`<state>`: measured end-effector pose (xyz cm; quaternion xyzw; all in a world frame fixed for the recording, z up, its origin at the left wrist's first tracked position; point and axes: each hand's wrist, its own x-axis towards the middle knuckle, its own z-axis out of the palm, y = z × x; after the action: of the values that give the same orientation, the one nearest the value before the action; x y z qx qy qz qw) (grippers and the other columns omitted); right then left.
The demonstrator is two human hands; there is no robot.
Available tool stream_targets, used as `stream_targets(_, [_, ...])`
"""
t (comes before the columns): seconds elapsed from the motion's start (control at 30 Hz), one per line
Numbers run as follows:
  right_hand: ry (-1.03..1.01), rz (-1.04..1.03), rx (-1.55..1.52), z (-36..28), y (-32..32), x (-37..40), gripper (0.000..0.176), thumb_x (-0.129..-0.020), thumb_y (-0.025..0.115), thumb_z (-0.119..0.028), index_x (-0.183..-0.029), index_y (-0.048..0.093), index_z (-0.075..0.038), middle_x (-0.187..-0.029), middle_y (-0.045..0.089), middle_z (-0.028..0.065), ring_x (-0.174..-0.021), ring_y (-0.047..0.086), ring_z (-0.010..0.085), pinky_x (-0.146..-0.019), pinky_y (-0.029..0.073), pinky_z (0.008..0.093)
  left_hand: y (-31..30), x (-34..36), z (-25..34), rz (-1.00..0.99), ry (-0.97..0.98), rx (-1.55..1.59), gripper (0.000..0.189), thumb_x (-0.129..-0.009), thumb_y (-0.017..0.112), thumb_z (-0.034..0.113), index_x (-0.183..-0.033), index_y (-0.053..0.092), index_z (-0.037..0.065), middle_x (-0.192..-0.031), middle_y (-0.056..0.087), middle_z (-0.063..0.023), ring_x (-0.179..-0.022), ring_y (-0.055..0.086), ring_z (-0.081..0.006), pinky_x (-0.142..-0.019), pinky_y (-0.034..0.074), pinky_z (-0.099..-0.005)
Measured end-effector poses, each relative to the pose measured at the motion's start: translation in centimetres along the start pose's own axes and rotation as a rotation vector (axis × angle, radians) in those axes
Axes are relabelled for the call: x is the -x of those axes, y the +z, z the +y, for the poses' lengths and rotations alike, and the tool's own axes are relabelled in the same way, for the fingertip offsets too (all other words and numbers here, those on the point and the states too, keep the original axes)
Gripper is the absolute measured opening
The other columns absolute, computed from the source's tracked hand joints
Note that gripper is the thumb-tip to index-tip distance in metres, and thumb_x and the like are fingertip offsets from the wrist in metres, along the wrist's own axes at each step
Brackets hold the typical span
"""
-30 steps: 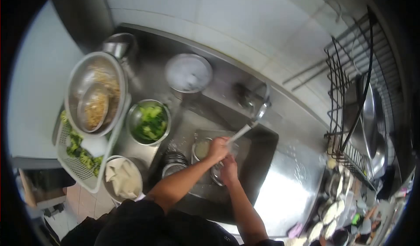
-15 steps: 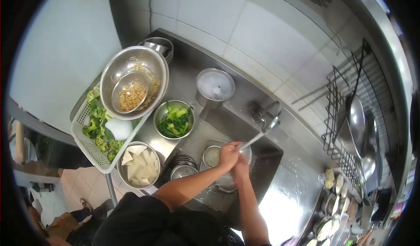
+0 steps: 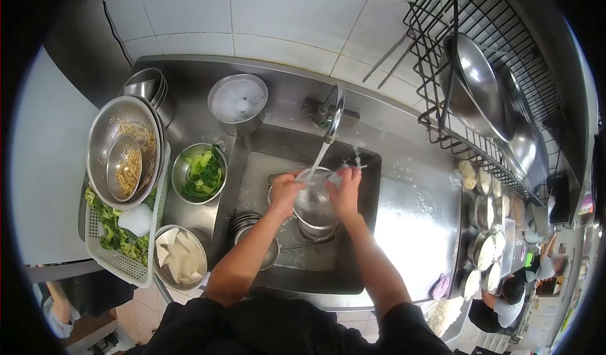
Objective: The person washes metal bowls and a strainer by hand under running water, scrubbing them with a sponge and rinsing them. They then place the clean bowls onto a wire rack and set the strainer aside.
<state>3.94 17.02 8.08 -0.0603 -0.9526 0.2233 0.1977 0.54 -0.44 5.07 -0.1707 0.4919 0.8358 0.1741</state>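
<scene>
Water runs from the faucet (image 3: 336, 112) into a round metal bowl (image 3: 315, 210) in the sink (image 3: 347, 263). My left hand (image 3: 286, 194) is at the bowl's left rim, its fingers closed round the edge. On the right side my right hand (image 3: 344, 194) has its fingers curled at the rim, with splashing water around them; what they hold is blurred. More metal bowls (image 3: 268, 254) are stacked in the sink to the left, partly under my left forearm.
Left of the sink are bowls of greens (image 3: 203, 172) and white pieces (image 3: 180, 257), a broccoli basket (image 3: 145, 273) and a strainer (image 3: 101, 159). A metal pot (image 3: 238, 99) stands behind. Right are a wire rack (image 3: 435, 115) and a co-worker (image 3: 505, 304).
The view has swung to the right. My hands, close together under the water before, are now apart on both sides of the bowl.
</scene>
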Motion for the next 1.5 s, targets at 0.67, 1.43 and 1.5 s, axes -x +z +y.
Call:
stream_targets(0.67, [0.624, -0.323, -1.065, -0.4, -2.3, -4.7, 0.042, -0.105, 0.054, -0.033, -0.116, 0.068, 0.005, -0.106, 0.069, 0.0102, -0.099, 0.065, 0.0207, -0.09, 0.051, 0.0338, 3.3, 6.4, -0.6, 0.089, 0.016, -0.288, 0.056, -0.082, 0.057, -0.006, -0.137, 0.053, 0.005, -0.117, 0.067, -0.0173, -0.102, 0.066, -0.03, -0.09, 0.053, -0.0393])
stream_targets(1.43, [0.914, -0.685, -0.735, 11.6, -0.6, 27.5, 0.067, -0.093, 0.066, -0.053, -0.131, 0.063, 0.002, -0.115, 0.071, 0.0231, -0.107, 0.068, 0.0366, -0.096, 0.051, 0.0427, -10.0, 16.4, -8.2, 0.535, -0.059, -1.303, 0.056, -0.088, 0.071, 0.031, -0.135, 0.056, 0.005, -0.136, 0.058, -0.0232, -0.131, 0.052, -0.0343, -0.109, 0.04, -0.0426])
stream_targets(1.5, [0.615, -0.908, -0.427, 11.6, -0.5, 27.9, 0.06, -0.092, 0.065, -0.051, -0.12, 0.07, 0.002, -0.111, 0.069, 0.0312, -0.113, 0.067, 0.0407, -0.097, 0.051, 0.0444, -10.4, 17.6, -11.2, 0.67, -0.107, -1.18, 0.066, -0.087, 0.076, 0.036, -0.141, 0.054, 0.006, -0.141, 0.055, -0.0236, -0.136, 0.049, -0.0345, -0.114, 0.037, -0.0432])
